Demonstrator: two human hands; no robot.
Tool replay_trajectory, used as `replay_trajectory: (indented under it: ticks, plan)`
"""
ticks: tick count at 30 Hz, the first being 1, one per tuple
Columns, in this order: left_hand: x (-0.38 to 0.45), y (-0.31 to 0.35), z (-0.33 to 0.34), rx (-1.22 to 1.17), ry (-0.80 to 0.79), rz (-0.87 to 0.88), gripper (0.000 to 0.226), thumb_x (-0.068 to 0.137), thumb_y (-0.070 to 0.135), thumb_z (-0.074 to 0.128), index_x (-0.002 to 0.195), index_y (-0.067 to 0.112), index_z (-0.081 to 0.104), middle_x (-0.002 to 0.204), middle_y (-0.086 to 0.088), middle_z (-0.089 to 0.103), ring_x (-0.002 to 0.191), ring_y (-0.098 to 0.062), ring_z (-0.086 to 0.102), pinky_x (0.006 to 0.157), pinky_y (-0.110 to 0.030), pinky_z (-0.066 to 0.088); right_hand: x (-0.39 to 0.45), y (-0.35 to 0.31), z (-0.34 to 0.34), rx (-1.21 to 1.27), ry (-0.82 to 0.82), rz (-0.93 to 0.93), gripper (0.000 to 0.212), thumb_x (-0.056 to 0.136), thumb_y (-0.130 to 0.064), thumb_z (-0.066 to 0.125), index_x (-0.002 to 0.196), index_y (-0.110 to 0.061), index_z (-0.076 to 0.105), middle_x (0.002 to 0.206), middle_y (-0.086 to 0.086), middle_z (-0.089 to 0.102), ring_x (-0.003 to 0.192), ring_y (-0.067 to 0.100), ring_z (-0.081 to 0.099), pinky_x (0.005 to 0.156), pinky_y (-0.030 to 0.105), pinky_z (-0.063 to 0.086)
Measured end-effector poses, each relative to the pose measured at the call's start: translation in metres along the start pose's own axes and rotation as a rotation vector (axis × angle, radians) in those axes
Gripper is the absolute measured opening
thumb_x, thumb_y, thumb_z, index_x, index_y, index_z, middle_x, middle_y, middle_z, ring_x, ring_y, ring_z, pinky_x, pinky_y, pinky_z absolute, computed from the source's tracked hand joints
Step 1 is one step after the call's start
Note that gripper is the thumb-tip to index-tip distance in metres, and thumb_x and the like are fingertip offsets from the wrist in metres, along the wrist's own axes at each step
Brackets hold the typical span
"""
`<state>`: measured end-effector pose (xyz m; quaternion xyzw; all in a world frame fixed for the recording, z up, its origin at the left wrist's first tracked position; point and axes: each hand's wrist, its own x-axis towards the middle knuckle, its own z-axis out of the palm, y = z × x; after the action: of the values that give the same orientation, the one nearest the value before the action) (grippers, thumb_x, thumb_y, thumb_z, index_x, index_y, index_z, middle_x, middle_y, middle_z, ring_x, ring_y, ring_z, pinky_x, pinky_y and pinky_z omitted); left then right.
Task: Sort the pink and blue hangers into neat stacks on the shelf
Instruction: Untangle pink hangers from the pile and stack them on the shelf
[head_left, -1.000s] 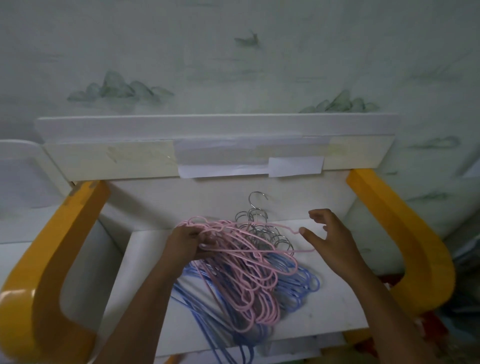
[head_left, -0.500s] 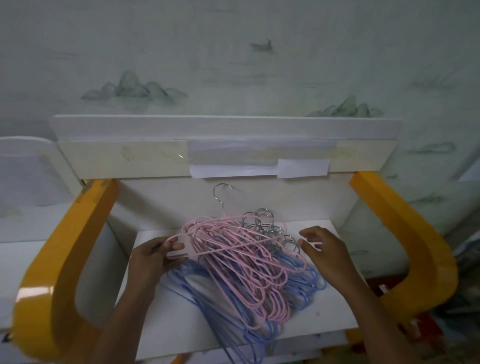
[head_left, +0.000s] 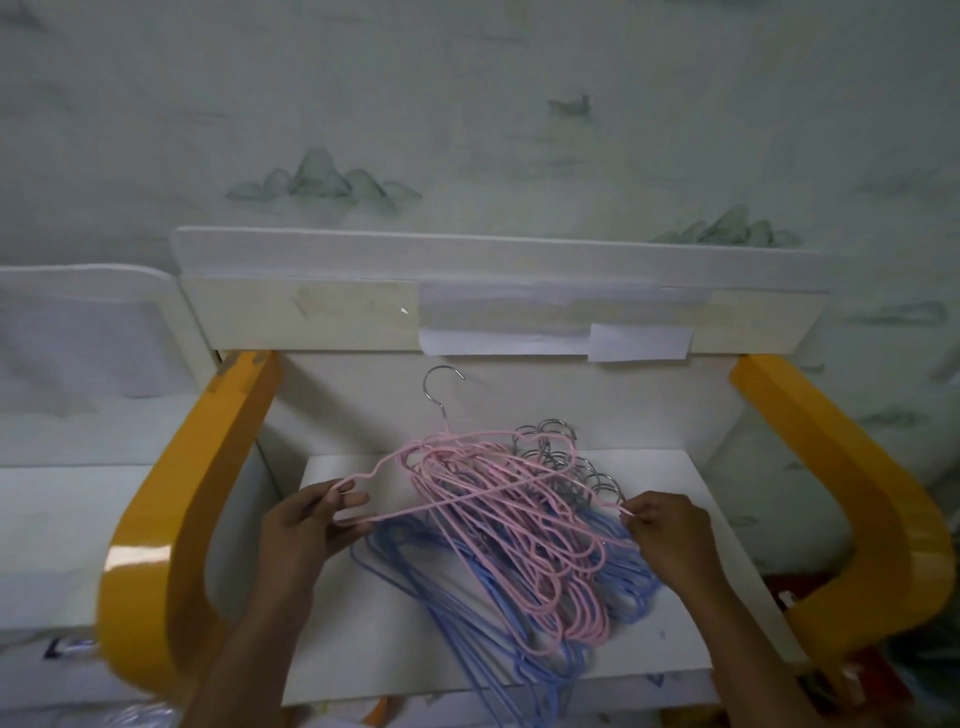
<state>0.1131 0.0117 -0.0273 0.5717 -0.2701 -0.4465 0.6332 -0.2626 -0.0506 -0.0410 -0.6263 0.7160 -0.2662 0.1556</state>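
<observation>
A tangled heap of pink hangers (head_left: 524, 525) lies on top of blue hangers (head_left: 467, 618) on the white shelf (head_left: 363, 649). Their metal hooks (head_left: 566, 467) bunch at the back. One pink hanger (head_left: 415, 457) is raised above the heap, its hook (head_left: 439, 389) pointing up at the back wall. My left hand (head_left: 306, 530) pinches that hanger's left end. My right hand (head_left: 670, 535) pinches its right end at the heap's right edge. Some blue hangers stick out over the shelf's front edge.
Curved yellow side supports stand at the left (head_left: 171, 525) and right (head_left: 852, 514) of the shelf. A white upper board (head_left: 467, 301) with taped paper overhangs the back. Bare shelf surface shows on both sides of the heap.
Both hands have closed on the ends of one pink hanger and drawn it up and left off the heap. The camera has tilted slightly.
</observation>
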Motion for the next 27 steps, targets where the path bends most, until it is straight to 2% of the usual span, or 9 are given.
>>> replay_trajectory:
  ticks: [3, 6, 11, 14, 17, 20, 24, 27]
  plan:
    - [0.0, 0.007, 0.0, -0.001, -0.003, 0.013, 0.018, 0.098, -0.001, 0.049, 0.104, -0.001, 0.066, 0.09, -0.02, 0.071, 0.066, -0.027, 0.072, 0.059, -0.026, 0.06, -0.002, -0.005, -0.005, -0.03, 0.046, -0.022, 0.007, 0.077, -0.012, 0.075, 0.075, -0.018, 0.077, 0.07, -0.002, 0.074, 0.068, 0.017, 0.07, 0.054, 0.021, 0.045]
    - [0.0, 0.012, 0.0, -0.01, -0.012, 0.022, 0.019, 0.098, 0.0, 0.049, 0.108, -0.003, 0.065, 0.093, -0.021, 0.07, 0.068, -0.029, 0.072, 0.061, -0.027, 0.06, -0.006, -0.009, -0.012, -0.07, 0.098, -0.031, 0.005, 0.081, -0.019, 0.074, 0.082, -0.022, 0.078, 0.076, -0.005, 0.075, 0.072, 0.019, 0.07, 0.056, 0.025, 0.048]
    - [-0.001, 0.016, 0.001, -0.012, -0.033, 0.032, 0.021, 0.098, 0.001, 0.05, 0.111, -0.007, 0.064, 0.097, -0.025, 0.069, 0.071, -0.031, 0.071, 0.064, -0.028, 0.061, -0.01, -0.015, -0.025, 0.05, 0.169, -0.104, 0.011, 0.084, -0.015, 0.073, 0.076, -0.021, 0.071, 0.073, -0.007, 0.068, 0.068, 0.014, 0.062, 0.056, 0.025, 0.04]
    - [-0.005, 0.018, 0.002, -0.023, -0.052, 0.037, 0.021, 0.098, 0.001, 0.048, 0.111, -0.006, 0.063, 0.097, -0.025, 0.069, 0.067, -0.028, 0.072, 0.062, -0.027, 0.061, -0.009, -0.019, -0.033, 0.319, 0.089, -0.063, 0.014, 0.086, -0.011, 0.07, 0.073, -0.016, 0.071, 0.061, -0.001, 0.07, 0.056, 0.015, 0.067, 0.055, 0.031, 0.052]
    - [-0.012, 0.021, 0.002, -0.038, -0.058, 0.045, 0.021, 0.098, 0.001, 0.048, 0.111, -0.006, 0.063, 0.095, -0.023, 0.069, 0.065, -0.026, 0.072, 0.061, -0.026, 0.06, -0.013, -0.02, -0.04, 0.616, 0.003, 0.024, 0.01, 0.088, -0.007, 0.069, 0.079, -0.008, 0.072, 0.063, 0.011, 0.071, 0.057, 0.026, 0.069, 0.053, 0.033, 0.057]
    - [-0.021, 0.025, 0.001, -0.047, -0.05, 0.061, 0.021, 0.099, 0.002, 0.048, 0.112, -0.006, 0.063, 0.095, -0.022, 0.069, 0.066, -0.026, 0.072, 0.061, -0.026, 0.06, -0.021, -0.014, -0.045, 0.722, -0.007, 0.028, 0.006, 0.088, -0.007, 0.068, 0.085, -0.003, 0.071, 0.067, 0.018, 0.071, 0.064, 0.036, 0.07, 0.055, 0.034, 0.059]
    - [-0.037, 0.033, -0.001, -0.063, -0.046, 0.088, 0.022, 0.1, 0.002, 0.046, 0.113, -0.005, 0.062, 0.097, -0.023, 0.069, 0.067, -0.026, 0.072, 0.063, -0.026, 0.061, -0.034, -0.009, -0.056, 0.835, -0.069, 0.01, 0.007, 0.089, -0.005, 0.066, 0.09, 0.001, 0.068, 0.071, 0.024, 0.069, 0.069, 0.042, 0.07, 0.064, 0.044, 0.061]
    - [-0.053, 0.038, -0.003, -0.066, -0.035, 0.106, 0.024, 0.1, 0.004, 0.046, 0.116, -0.005, 0.062, 0.102, -0.025, 0.068, 0.075, -0.03, 0.072, 0.066, -0.027, 0.061, -0.042, -0.009, -0.067, 0.861, -0.111, -0.025, 0.008, 0.089, -0.005, 0.064, 0.091, 0.003, 0.065, 0.071, 0.025, 0.068, 0.069, 0.044, 0.069, 0.067, 0.049, 0.061]
